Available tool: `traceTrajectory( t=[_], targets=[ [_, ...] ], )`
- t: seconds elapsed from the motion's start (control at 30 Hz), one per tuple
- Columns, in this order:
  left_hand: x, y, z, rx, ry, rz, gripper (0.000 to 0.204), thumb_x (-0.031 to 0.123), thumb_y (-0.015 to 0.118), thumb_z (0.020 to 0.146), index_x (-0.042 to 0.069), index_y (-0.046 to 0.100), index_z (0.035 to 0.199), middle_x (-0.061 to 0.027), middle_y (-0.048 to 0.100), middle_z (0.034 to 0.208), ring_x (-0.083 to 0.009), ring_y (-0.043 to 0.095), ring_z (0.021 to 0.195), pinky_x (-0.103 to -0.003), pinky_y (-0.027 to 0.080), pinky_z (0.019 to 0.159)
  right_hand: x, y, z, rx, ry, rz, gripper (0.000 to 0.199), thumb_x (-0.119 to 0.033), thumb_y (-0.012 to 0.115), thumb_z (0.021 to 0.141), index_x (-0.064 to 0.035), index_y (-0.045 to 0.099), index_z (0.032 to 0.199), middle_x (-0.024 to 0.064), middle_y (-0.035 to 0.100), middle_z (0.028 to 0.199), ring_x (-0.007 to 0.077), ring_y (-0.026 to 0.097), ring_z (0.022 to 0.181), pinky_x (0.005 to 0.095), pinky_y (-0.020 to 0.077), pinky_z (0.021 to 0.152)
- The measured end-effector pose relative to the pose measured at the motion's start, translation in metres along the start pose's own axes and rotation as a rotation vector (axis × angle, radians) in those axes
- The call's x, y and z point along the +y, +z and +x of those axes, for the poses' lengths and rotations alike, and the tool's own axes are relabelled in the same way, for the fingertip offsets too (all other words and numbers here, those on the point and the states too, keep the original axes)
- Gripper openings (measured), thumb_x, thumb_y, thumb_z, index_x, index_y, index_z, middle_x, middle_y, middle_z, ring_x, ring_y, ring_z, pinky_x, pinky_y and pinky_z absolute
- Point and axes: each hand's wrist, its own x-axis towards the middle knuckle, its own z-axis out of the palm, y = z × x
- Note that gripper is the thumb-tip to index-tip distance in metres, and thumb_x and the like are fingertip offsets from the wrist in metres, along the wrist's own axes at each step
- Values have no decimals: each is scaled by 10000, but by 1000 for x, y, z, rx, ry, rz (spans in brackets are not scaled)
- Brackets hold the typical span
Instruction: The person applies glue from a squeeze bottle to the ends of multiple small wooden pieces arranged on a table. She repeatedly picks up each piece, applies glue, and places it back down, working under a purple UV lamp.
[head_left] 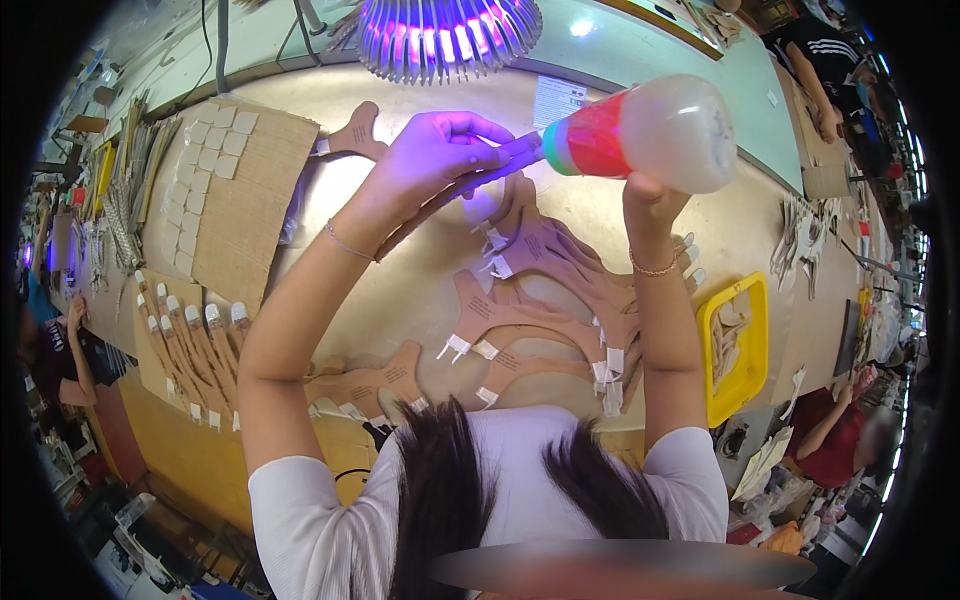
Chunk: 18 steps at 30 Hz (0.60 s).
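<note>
1. Left hand point(445, 160), one: was raised, palm inward, fingers pinching one brown strip point(425, 212) beneath the lamp.
2. Right hand point(652, 200), one: was raised, gripping one tilted squeeze bottle point(650, 135), nozzle at the strip's tip.
3. Yellow tray point(764, 345), one: sat rightward.
4. Brown pieces point(530, 245), several: overlapped; exact count was hidden.
5. Finned lamp point(450, 35), one: glowed violet.
</note>
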Motion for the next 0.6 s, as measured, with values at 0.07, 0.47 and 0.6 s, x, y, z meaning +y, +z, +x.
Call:
traceTrajectory(
  t=[0.07,0.47,0.6],
  targets=[
    [-3,0,2,-1,-9,-42,175,26,631,842,-37,636,1006,-68,663,866,-82,613,712,-184,460,562,1,0,-4,-27,-60,-27,936,-590,835,590,15,504,1225,94,626,1122,196,600,1035,343,498,903],
    [2,9,-2,14,14,19,212,9,654,817,-66,646,1014,-45,637,761,-54,556,604,-180,428,508,-12,7,15,-112,45,-114,868,-654,727,668,34,553,1168,92,623,1082,191,609,985,329,498,858],
    [4,7,-3,-12,21,91,231,39,646,838,-48,644,1051,-40,641,813,-57,578,661,-173,440,534,-10,9,18,-69,12,56,708,-504,844,645,25,638,1069,86,694,981,171,659,895,304,527,802]
  ],
)
